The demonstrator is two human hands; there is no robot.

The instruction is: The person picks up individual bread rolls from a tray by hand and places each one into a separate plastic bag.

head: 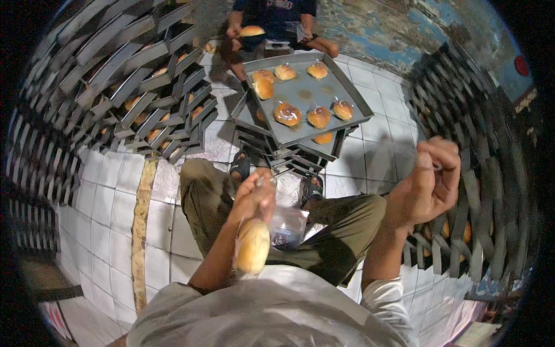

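My left hand (259,195) grips the gathered neck of a clear plastic bag in front of my lap. Inside the bag hangs a golden bread roll (253,247), close to my shirt. Off to the right my right hand (427,184) is raised, blurred, with its fingers curled in. A small pale glint shows by those fingers; what it is, I cannot tell. Between my thighs rests a clear plastic pack (287,227) with printing on it. Beyond my feet, a metal baking tray (299,93) bears several rolls (287,113), most visibly wrapped in clear plastic.
More trays (299,158) are stacked crosswise beneath the top one. Tall tray stacks with rolls stand at left (138,86) and right (472,217). Opposite me sits another person (277,17), with a roll (251,31) at one hand and clear plastic at the other. White tiles (112,204) cover the floor.
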